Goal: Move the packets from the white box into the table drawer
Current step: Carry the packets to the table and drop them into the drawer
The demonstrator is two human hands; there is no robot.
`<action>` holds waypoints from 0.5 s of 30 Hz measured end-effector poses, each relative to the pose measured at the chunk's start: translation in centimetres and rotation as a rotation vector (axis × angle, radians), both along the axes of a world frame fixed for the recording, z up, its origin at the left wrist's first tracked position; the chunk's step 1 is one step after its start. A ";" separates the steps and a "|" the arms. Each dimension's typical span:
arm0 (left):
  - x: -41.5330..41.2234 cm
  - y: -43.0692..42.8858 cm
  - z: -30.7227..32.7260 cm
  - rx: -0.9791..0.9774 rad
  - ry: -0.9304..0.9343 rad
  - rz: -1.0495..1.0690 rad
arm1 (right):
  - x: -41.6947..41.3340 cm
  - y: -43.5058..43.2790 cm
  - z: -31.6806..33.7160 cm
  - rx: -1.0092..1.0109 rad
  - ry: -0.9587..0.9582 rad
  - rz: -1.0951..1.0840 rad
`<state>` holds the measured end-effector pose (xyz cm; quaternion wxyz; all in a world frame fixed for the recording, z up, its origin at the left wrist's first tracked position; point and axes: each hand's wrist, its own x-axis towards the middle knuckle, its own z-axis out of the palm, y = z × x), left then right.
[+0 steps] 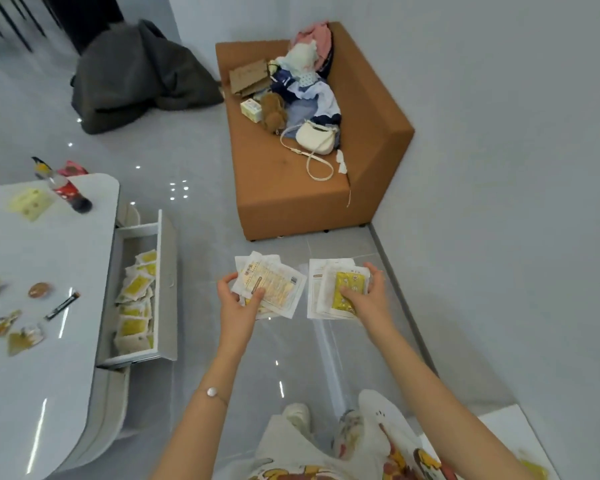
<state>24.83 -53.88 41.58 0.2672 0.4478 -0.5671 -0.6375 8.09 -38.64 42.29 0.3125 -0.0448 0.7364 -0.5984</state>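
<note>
Holding packet stacks in both hands, left hand (238, 299) and right hand (364, 296) each clamped on one, we see the open drawer (165, 271) lying leftward, long axis running away, nearer the left.

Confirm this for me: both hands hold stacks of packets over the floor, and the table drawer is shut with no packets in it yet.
Not quite. The left hand and right hand do each hold a stack of packets over the floor, but the head view shows the table drawer pulled open, with many yellow packets already lying inside.
</note>
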 end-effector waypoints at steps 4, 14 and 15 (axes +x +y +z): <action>2.9 -4.7 -0.4 0.011 0.013 0.135 | 0.6 -7.5 0.0 0.027 0.019 0.126; 6.1 -16.6 -2.7 0.065 -0.001 0.488 | -0.4 -25.7 -0.9 -0.018 0.023 0.463; 6.0 -17.9 -2.9 0.076 -0.011 0.527 | -0.9 -27.6 -0.9 -0.017 0.023 0.494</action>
